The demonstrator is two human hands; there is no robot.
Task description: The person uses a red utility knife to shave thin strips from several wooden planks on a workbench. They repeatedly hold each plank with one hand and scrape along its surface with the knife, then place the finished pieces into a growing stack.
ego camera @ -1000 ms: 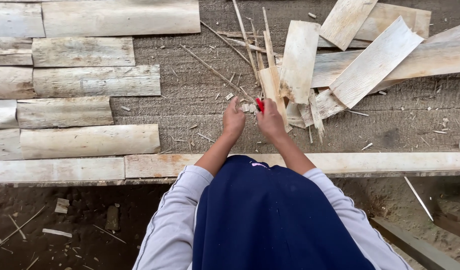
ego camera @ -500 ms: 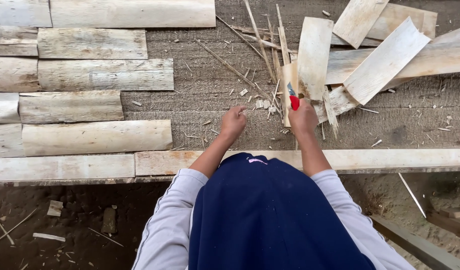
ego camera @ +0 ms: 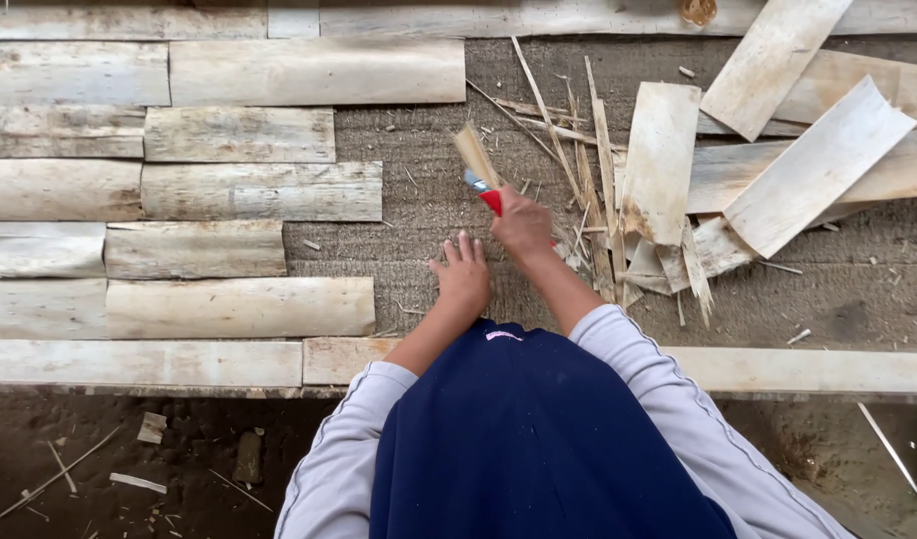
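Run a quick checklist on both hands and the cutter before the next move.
1. Right hand grips the red-handled cutter: ok.
2. Small wood strip held with the cutter: ok.
3. Left hand flat on the mat, apart from the cutter: ok.
4. Blade exposed or covered: cannot tell.
5. Loose veneer pieces lie right of the hands: ok.

Both arms stretched forward from grey long sleeves, bare from mid-forearm down. Left hand flat, palm down, fingers spread and pointing away from the body. Right hand just beyond it and slightly to the right, raised, fingers curled into a closed fist-like grip, wrist straight, forearm angled inward toward the left hand.
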